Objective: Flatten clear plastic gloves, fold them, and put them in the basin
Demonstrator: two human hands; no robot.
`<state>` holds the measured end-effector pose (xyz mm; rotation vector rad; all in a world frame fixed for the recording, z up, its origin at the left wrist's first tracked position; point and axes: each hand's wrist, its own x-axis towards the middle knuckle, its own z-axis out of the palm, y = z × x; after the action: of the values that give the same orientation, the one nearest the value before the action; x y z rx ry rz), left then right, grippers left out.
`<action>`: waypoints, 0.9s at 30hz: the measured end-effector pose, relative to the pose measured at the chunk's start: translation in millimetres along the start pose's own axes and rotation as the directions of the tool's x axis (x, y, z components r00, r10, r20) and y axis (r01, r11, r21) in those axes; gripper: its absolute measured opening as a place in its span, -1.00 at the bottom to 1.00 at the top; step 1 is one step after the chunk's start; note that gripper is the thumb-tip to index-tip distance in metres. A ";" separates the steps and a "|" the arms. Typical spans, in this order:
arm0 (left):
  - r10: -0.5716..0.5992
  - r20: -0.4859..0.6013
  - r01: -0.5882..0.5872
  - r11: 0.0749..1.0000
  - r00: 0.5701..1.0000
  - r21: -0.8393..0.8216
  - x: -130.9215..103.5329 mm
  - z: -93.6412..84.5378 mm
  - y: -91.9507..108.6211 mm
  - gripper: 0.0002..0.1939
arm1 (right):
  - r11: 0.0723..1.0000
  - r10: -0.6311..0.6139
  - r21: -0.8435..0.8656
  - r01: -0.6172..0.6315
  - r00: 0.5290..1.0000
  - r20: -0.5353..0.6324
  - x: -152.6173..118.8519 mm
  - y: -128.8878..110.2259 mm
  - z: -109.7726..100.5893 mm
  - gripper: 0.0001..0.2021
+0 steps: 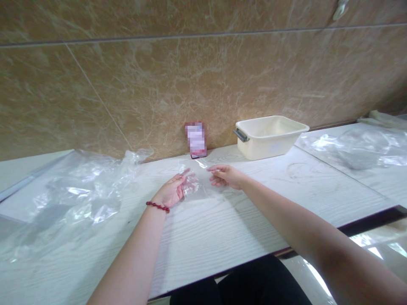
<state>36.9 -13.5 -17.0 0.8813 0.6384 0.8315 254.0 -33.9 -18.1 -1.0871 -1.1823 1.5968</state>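
Observation:
Between my hands, above the middle of the table, is a small clear plastic bag [199,188]. My left hand [173,190], with a red bead bracelet at the wrist, grips its left side; the thumb lies in front and the fingers show through the film behind. At the right edge of the bag, my right hand [224,176] has its thumb and forefinger close together on the film, the other fingers loosely curled. The film is so clear that its outline is hard to follow. No contents can be made out in it.
A phone [197,141] with a blurred screen leans against the marbled wall. To its right stands a cream plastic tub [267,146] with a grey handle. Heaps of clear plastic bags lie at the left [85,190] and far right [359,146] of the white table [222,237].

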 end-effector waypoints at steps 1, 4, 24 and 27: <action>0.015 -0.005 -0.015 1.000 1.000 0.001 -0.3 0.9 -0.2 -0.68 | 1.000 -0.015 -0.005 0.015 1.000 0.005 0.9 0.7 -0.7 -0.83; 0.046 -0.061 -0.045 0.999 0.997 0.025 0.0 3.5 -2.0 -0.75 | 0.999 -0.046 0.013 0.046 0.999 0.005 3.2 2.8 -1.8 -0.85; 0.142 -0.028 -0.137 0.982 0.989 0.130 -3.7 9.7 -3.3 -0.56 | 0.981 -0.188 0.024 0.192 0.976 -0.110 8.9 5.5 -2.6 -0.77; 0.120 -0.073 -0.107 0.982 0.990 0.158 0.9 6.8 -5.9 -0.70 | 0.972 -0.237 -0.042 0.233 0.961 -0.143 11.8 9.0 -4.7 -0.78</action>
<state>44.7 -17.7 -18.8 1.0352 0.7371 0.9343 254.2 -23.2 -29.4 -1.0197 -1.1866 1.3010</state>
